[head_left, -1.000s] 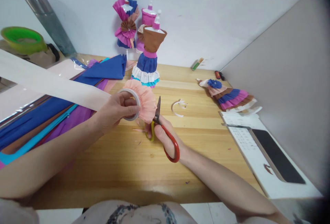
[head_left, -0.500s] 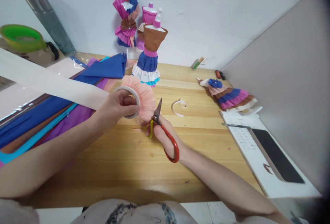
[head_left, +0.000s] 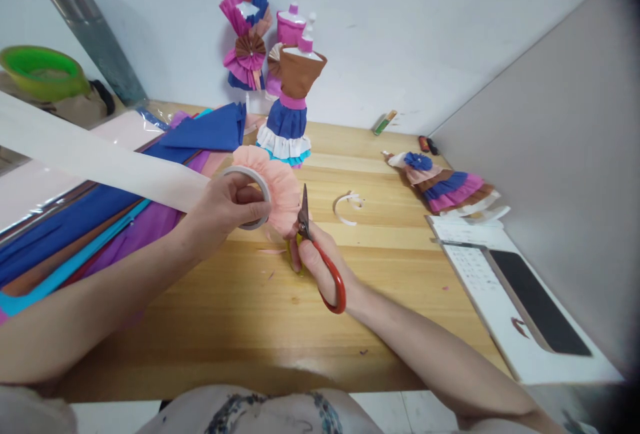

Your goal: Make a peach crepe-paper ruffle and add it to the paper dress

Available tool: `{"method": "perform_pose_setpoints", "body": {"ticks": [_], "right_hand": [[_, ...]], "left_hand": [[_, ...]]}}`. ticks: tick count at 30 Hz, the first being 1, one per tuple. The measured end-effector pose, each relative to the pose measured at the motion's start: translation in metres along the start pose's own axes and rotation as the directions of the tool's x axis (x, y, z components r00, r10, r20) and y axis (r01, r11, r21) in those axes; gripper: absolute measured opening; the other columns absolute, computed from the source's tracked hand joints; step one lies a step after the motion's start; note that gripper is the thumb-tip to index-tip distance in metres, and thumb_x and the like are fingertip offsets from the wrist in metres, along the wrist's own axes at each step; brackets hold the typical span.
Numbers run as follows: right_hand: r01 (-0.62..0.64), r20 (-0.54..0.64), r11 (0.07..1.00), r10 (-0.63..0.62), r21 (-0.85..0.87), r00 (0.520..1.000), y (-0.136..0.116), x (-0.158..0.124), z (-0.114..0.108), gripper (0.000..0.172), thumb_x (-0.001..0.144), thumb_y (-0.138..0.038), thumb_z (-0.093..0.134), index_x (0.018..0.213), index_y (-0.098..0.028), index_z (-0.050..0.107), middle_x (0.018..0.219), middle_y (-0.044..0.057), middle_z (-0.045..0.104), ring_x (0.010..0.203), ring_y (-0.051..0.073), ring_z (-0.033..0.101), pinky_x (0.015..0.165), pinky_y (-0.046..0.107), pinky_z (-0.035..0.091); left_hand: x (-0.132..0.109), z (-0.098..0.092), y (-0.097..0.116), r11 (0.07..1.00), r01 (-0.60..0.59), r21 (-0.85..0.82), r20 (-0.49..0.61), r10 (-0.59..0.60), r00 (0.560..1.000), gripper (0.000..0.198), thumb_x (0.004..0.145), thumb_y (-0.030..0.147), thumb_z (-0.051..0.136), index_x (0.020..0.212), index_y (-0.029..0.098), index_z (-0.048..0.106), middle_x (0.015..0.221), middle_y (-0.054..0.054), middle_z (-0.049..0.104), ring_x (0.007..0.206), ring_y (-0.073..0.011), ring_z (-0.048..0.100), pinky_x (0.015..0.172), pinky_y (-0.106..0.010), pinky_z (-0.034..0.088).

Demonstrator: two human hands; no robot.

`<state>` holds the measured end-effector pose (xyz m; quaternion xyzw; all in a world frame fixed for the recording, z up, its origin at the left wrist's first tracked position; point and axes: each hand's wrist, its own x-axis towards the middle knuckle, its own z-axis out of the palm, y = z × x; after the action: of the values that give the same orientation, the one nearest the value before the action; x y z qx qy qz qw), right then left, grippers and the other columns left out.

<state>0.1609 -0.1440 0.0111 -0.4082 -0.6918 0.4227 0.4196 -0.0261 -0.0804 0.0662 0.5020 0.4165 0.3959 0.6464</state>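
Note:
My left hand (head_left: 223, 211) is closed around a white roll of tape (head_left: 263, 189), its fingers through the ring. Right against the roll is a gathered peach crepe-paper ruffle (head_left: 277, 187). In my right hand (head_left: 323, 251) are scissors (head_left: 329, 266) with red and yellow handles. Their blades point up and lie nearly together at the ruffle's right edge; whether they touch the paper I cannot tell. A broad white paper strip (head_left: 135, 171) runs from the left edge to behind my left hand.
Coloured crepe-paper sheets (head_left: 110, 214) cover the table's left side. Dressed mini mannequins (head_left: 293, 114) stand at the back, and another (head_left: 450, 184) lies at right beside a white board (head_left: 505, 301). A curled white strip (head_left: 345, 211) lies mid-table. A green bowl-like ring (head_left: 45, 74) and a grey bottle (head_left: 95, 34) are at far left.
The scissors' blades have swung to a more upright angle and drawn closer together, and the yellow handle has moved nearer the red one. My left hand with the tape has barely moved.

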Motion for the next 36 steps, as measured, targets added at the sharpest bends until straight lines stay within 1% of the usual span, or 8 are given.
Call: {"method": "perform_pose_setpoints", "body": {"ticks": [3,7,12,16,21,25,28,36], "right_hand": [[-0.008,-0.027,0.999,0.010,0.049,1.000,0.0003,-0.0004,0.0004,0.049,0.094,-0.070,0.038,0.086,-0.023,0.049,0.062,-0.002,0.048,0.066,0.018,0.051,0.064,0.032,0.041],[-0.012,-0.026,0.999,0.013,0.047,1.000,0.0000,-0.0006,0.0000,0.049,0.094,-0.069,0.038,0.087,-0.022,0.049,0.064,-0.002,0.048,0.062,0.016,0.047,0.062,0.031,0.039],[-0.018,-0.024,0.999,0.019,0.044,1.000,0.0002,-0.0007,-0.0004,0.049,0.093,-0.069,0.040,0.086,-0.021,0.049,0.065,-0.002,0.047,0.062,0.015,0.045,0.060,0.030,0.037],[-0.033,-0.016,0.998,0.034,0.056,0.999,0.0007,-0.0014,-0.0006,0.050,0.093,-0.070,0.040,0.092,-0.021,0.051,0.068,-0.002,0.050,0.064,0.015,0.046,0.062,0.030,0.038],[-0.046,0.003,0.997,0.046,0.061,0.999,0.0003,-0.0014,-0.0006,0.053,0.092,-0.072,0.040,0.097,-0.020,0.053,0.075,0.000,0.054,0.067,0.016,0.049,0.062,0.031,0.040],[-0.048,-0.010,0.998,0.048,0.049,0.999,-0.0016,-0.0007,0.0003,0.055,0.091,-0.073,0.039,0.093,-0.020,0.053,0.072,0.000,0.052,0.066,0.016,0.048,0.063,0.031,0.039],[-0.045,-0.028,0.998,0.047,0.051,0.999,-0.0021,-0.0004,0.0010,0.054,0.091,-0.073,0.040,0.089,-0.020,0.051,0.068,-0.001,0.050,0.064,0.015,0.047,0.063,0.031,0.038],[-0.080,-0.018,0.996,0.081,0.049,0.997,0.0006,-0.0008,-0.0002,0.051,0.091,-0.071,0.041,0.086,-0.022,0.050,0.064,-0.002,0.048,0.058,0.014,0.044,0.055,0.028,0.036]], "left_hand": [[-0.0001,0.0002,-0.0002,1.000,0.010,0.008,-0.016,-0.010,1.000,0.030,0.056,0.014,0.080,0.080,0.014,0.062,0.065,0.003,0.062,0.058,-0.0085,0.054,0.052,-0.019,0.041],[-0.0003,0.0002,0.0004,0.999,0.031,-0.009,-0.013,-0.031,0.999,0.030,0.056,0.014,0.079,0.081,0.015,0.062,0.064,0.003,0.063,0.056,-0.0081,0.054,0.052,-0.019,0.041],[-0.0012,0.0003,0.0020,0.999,0.043,-0.019,-0.013,-0.044,0.999,0.028,0.056,0.012,0.079,0.076,0.015,0.061,0.061,0.004,0.061,0.053,-0.0072,0.052,0.050,-0.018,0.039],[-0.0014,-0.0009,0.0016,1.000,0.011,0.005,-0.013,-0.011,1.000,0.026,0.058,0.012,0.079,0.077,0.016,0.062,0.063,0.004,0.062,0.054,-0.0075,0.052,0.050,-0.018,0.039],[-0.0023,-0.0008,0.0010,0.996,-0.037,0.082,-0.054,0.041,0.998,0.026,0.059,0.015,0.079,0.078,0.017,0.062,0.067,0.002,0.065,0.061,-0.0108,0.058,0.053,-0.020,0.043],[-0.0034,0.0010,0.0013,0.992,-0.034,0.118,-0.061,0.042,0.997,0.027,0.058,0.015,0.080,0.079,0.016,0.062,0.070,0.001,0.067,0.065,-0.0129,0.061,0.056,-0.021,0.046],[-0.0037,0.0014,0.0014,0.992,-0.028,0.125,-0.051,0.035,0.998,0.025,0.060,0.016,0.079,0.078,0.017,0.062,0.067,0.002,0.065,0.061,-0.0119,0.059,0.054,-0.021,0.045],[-0.0040,0.0012,0.0014,0.997,-0.002,0.074,-0.047,0.005,0.999,0.027,0.058,0.013,0.079,0.079,0.016,0.061,0.066,0.003,0.064,0.061,-0.0109,0.058,0.055,-0.020,0.044]]}}
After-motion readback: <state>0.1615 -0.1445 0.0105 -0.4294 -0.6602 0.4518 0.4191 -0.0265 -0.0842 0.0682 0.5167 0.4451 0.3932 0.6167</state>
